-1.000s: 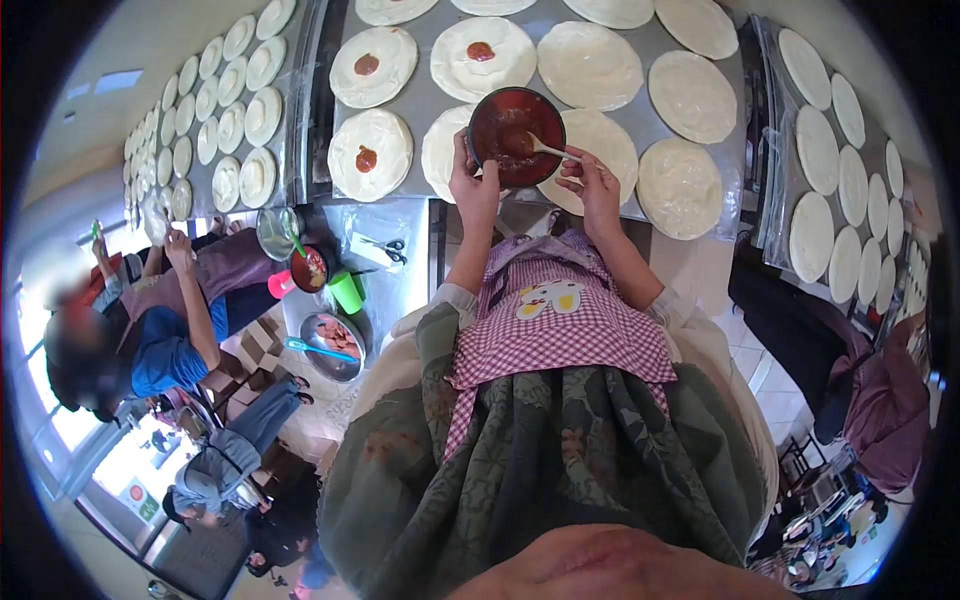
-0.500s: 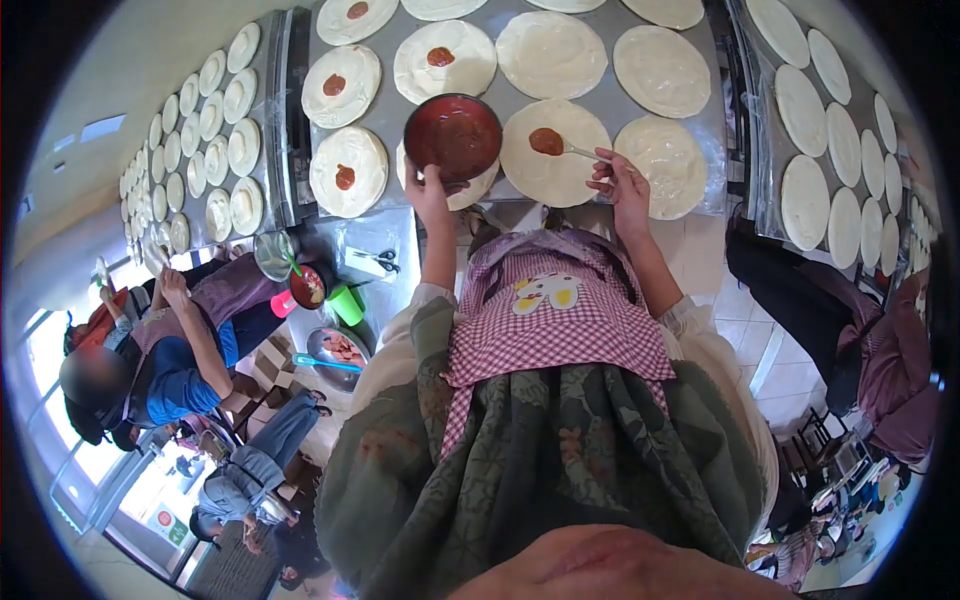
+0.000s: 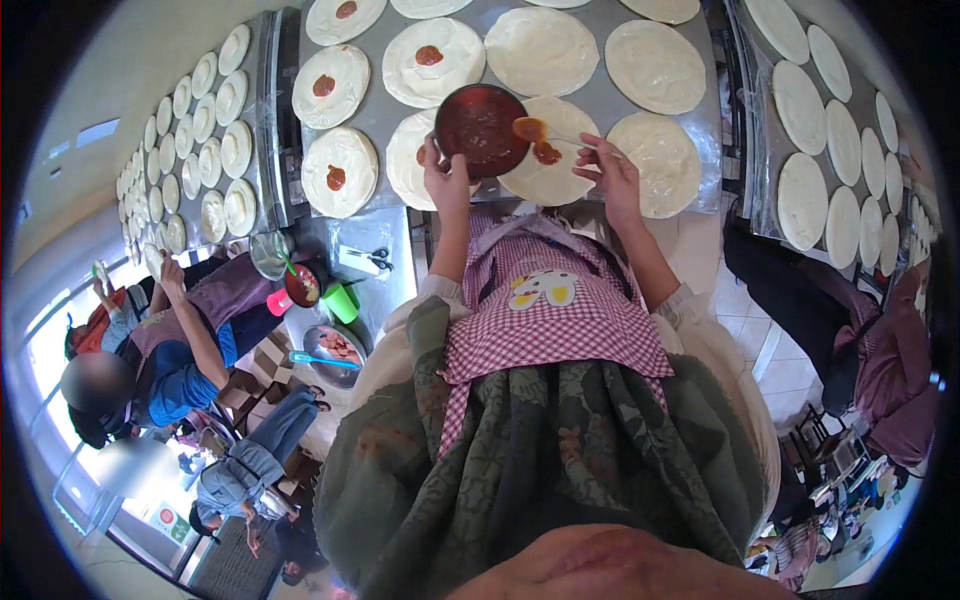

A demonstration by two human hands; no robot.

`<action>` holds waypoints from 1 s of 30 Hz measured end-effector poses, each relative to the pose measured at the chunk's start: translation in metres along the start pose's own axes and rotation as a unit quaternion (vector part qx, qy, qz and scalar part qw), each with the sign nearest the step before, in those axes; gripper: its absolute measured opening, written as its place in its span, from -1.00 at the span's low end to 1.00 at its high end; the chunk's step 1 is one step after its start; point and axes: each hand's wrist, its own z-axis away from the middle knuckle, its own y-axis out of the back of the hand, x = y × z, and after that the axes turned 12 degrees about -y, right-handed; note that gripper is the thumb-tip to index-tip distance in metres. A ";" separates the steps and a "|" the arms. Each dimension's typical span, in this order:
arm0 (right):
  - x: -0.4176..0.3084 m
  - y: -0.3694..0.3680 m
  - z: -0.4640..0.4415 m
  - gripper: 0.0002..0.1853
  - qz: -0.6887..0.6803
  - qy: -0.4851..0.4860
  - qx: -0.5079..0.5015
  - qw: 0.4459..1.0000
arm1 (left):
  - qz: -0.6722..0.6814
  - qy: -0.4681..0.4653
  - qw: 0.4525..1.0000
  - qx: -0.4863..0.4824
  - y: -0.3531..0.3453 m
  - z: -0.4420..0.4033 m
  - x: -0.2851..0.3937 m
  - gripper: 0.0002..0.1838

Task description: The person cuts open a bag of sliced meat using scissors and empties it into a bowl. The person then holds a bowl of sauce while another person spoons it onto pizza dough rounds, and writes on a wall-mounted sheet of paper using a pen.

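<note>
My left hand (image 3: 447, 182) grips a dark bowl (image 3: 482, 130) with red sauce inside, tilted over the metal table (image 3: 395, 85). A spoon (image 3: 560, 136) is pinched in my right hand (image 3: 612, 172); its sauce-coated tip hangs at the bowl's right rim. Just below that tip, a blob of red sauce (image 3: 546, 153) lies on a round flat dough (image 3: 550, 185). The bowl partly covers another dough round (image 3: 408, 160), on which a bit of sauce shows. A dough round to the left (image 3: 338, 195) carries its own sauce blob, while the one at right (image 3: 655, 165) is plain.
More dough rounds fill side tables at left (image 3: 208, 160) and right (image 3: 803, 195). A lower surface holds scissors (image 3: 368, 257), a green cup (image 3: 341, 303), a pink cup (image 3: 280, 302) and a pan of pieces (image 3: 335, 345). Co-workers stand at left (image 3: 185, 330) and right (image 3: 890, 360).
The bowl has moved right, toward the spoon. My right hand has lifted the spoon off the dough and shifted slightly left, leaving a sauce blob there.
</note>
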 end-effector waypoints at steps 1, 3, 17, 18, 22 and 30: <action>-0.001 -0.009 -0.004 -0.67 0.038 0.016 -0.006 0.999 | -0.012 0.007 1.000 -0.013 -0.006 0.001 0.004 -0.37; 0.004 -0.020 -0.014 -0.69 0.126 0.099 0.016 0.987 | -0.005 0.012 0.999 -0.036 -0.017 -0.001 0.008 -0.36; 0.013 -0.044 -0.099 -0.63 -0.181 -0.017 0.035 0.983 | 0.034 0.017 0.992 -0.121 -0.059 -0.093 -0.010 -0.33; 0.008 -0.046 -0.104 -0.62 -0.175 -0.011 0.036 0.984 | 0.059 0.043 0.991 -0.110 -0.061 -0.100 -0.009 -0.34; -0.015 -0.051 -0.120 -0.61 -0.163 0.027 0.041 0.985 | 0.065 0.019 0.995 -0.072 -0.057 -0.125 -0.034 -0.35; -0.034 -0.043 -0.145 -0.69 0.147 0.175 0.158 0.961 | 0.041 0.081 0.995 -0.035 -0.035 -0.158 -0.018 -0.35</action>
